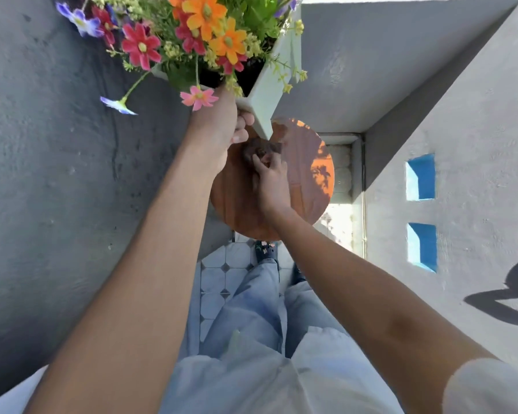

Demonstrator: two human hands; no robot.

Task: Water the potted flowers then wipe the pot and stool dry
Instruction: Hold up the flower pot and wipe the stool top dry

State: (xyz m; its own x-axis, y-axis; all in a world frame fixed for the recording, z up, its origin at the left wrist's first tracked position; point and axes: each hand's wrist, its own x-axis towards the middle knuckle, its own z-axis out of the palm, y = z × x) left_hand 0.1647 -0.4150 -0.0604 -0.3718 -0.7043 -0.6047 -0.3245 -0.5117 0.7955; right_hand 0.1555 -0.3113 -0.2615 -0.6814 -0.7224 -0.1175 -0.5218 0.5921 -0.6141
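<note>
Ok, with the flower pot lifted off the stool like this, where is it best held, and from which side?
By the lower wall near its base corner, from the person's side, where the left hand grips the pot now. The pot is square and flat-walled, tilted, with flowers spilling over the rim, so the top is crowded. The right hand presses a cloth on the stool.

The left hand point(219, 130) holds the white flower pot point(269, 94) up off the stool point(305, 186). The right hand point(271, 180) presses a brown cloth point(259, 149) on the stool's round wooden top.
</note>
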